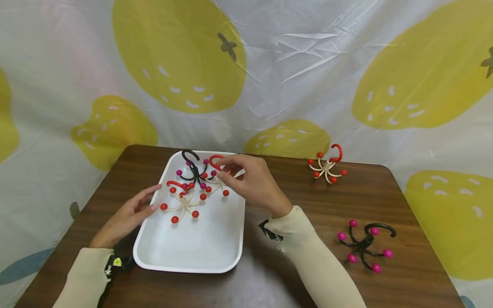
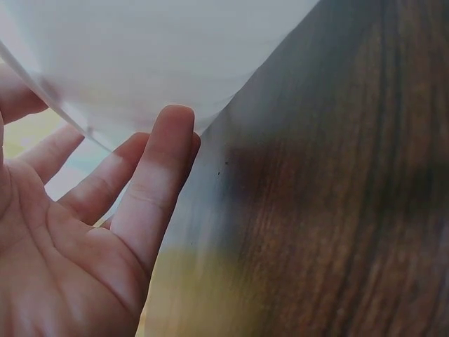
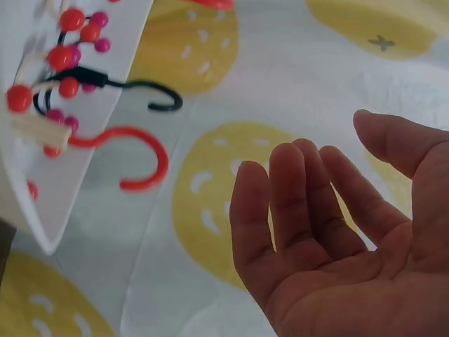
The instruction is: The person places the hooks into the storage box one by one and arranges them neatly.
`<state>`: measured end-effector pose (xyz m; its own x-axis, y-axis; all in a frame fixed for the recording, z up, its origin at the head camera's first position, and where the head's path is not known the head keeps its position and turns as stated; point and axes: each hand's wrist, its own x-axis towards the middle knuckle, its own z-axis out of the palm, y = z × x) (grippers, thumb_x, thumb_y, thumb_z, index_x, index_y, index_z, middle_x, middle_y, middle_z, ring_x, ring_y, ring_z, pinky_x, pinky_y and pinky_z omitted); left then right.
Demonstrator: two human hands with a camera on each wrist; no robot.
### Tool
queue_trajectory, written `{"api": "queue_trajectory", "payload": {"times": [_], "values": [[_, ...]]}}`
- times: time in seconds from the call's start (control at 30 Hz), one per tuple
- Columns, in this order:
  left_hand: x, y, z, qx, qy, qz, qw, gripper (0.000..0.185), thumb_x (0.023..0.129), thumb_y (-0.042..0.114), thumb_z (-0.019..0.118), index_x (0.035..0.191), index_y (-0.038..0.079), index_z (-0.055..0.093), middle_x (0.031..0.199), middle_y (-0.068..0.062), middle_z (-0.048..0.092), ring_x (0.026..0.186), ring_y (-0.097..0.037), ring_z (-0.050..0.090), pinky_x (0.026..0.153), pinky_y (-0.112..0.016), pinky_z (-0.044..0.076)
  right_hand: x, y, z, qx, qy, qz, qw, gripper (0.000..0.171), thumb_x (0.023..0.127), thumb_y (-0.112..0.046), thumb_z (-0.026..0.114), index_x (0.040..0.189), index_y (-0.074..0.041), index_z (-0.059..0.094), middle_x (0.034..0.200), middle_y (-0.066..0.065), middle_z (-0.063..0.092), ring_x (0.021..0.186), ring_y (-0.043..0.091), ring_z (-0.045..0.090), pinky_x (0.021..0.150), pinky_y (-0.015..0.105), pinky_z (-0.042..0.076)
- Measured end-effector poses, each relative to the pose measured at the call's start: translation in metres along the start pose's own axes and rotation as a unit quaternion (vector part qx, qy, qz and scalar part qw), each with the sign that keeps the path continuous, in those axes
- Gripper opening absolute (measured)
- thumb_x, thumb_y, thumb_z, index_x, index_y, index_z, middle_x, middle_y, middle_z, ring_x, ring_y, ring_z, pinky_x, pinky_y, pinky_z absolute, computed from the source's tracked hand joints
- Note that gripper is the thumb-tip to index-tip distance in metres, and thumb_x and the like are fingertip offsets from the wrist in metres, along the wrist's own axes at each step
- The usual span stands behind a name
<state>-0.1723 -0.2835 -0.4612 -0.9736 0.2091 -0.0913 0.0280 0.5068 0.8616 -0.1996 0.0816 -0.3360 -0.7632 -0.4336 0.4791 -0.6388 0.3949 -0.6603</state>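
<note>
A white tray (image 1: 192,252) holds ball-tipped, hook-handled massagers. One is a black massager (image 1: 195,171) with magenta balls; in front of it lies a cream massager (image 1: 185,205) with a red hook and red balls. Another cream massager (image 1: 220,184) stands by the tray's right side. Over it, my right hand (image 1: 252,182) has its fingertips close to the red hook in the head view. The right wrist view shows that hand (image 3: 337,239) with thumb and fingers apart and nothing between them. My left hand (image 1: 129,216) touches the tray's left rim, its fingers extended along the wall (image 2: 154,63).
Outside the tray, a cream massager with red balls (image 1: 327,167) stands at the back right of the brown table (image 1: 292,239). A black massager with magenta balls (image 1: 363,244) lies nearer, at the right. A fruit-printed cloth (image 1: 289,85) hangs behind the table.
</note>
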Motion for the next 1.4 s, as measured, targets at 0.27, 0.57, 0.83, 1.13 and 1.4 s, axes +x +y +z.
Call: {"api": "queue_trajectory", "payload": {"times": [0.27,0.57,0.83,1.13,1.4], "values": [[0.002,-0.004,0.0,-0.001,0.003,-0.001,1.0,0.068,0.108,0.036,0.061,0.168,0.025,0.031,0.16,-0.029,0.041,0.129,-0.046,0.059,0.094,-0.051,0.062,-0.012,0.008,-0.029,-0.02,0.012,0.003,1.0,0.025,0.095,-0.017,0.079,0.117,-0.007,0.077,0.094,0.002,0.078,0.079,0.014,0.074,0.075,0.033,0.063],[0.003,-0.001,0.002,-0.004,-0.002,0.0,1.0,0.068,0.108,0.035,0.061,0.168,0.024,0.03,0.161,-0.029,0.041,0.129,-0.045,0.059,0.093,-0.05,0.063,-0.034,0.023,-0.059,-0.034,0.027,0.048,0.998,0.029,0.094,-0.016,0.081,0.122,-0.009,0.076,0.103,0.001,0.079,0.091,0.014,0.074,0.081,0.037,0.064],[0.003,-0.002,0.002,0.005,0.003,-0.005,1.0,0.068,0.108,0.037,0.061,0.168,0.026,0.031,0.162,-0.029,0.04,0.132,-0.048,0.058,0.094,-0.052,0.062,-0.053,0.026,-0.088,-0.063,0.044,0.068,0.995,0.03,0.095,-0.019,0.08,0.124,-0.013,0.075,0.101,-0.002,0.078,0.091,0.011,0.073,0.078,0.031,0.062],[0.002,-0.003,0.001,0.007,0.005,0.002,1.0,0.067,0.108,0.035,0.061,0.167,0.025,0.032,0.158,-0.029,0.044,0.13,-0.045,0.059,0.097,-0.054,0.061,-0.079,0.026,-0.11,-0.063,0.046,0.084,0.993,0.03,0.096,-0.019,0.08,0.125,-0.017,0.075,0.101,-0.005,0.078,0.09,0.006,0.072,0.076,0.024,0.061],[0.002,-0.005,0.002,-0.015,-0.003,0.009,0.9999,0.067,0.108,0.032,0.062,0.168,0.025,0.031,0.158,-0.028,0.044,0.124,-0.041,0.063,0.09,-0.045,0.064,-0.102,0.028,-0.126,-0.105,0.048,0.071,0.991,0.031,0.094,-0.016,0.082,0.124,-0.019,0.075,0.101,-0.01,0.076,0.088,0.006,0.071,0.077,0.024,0.061]]}}
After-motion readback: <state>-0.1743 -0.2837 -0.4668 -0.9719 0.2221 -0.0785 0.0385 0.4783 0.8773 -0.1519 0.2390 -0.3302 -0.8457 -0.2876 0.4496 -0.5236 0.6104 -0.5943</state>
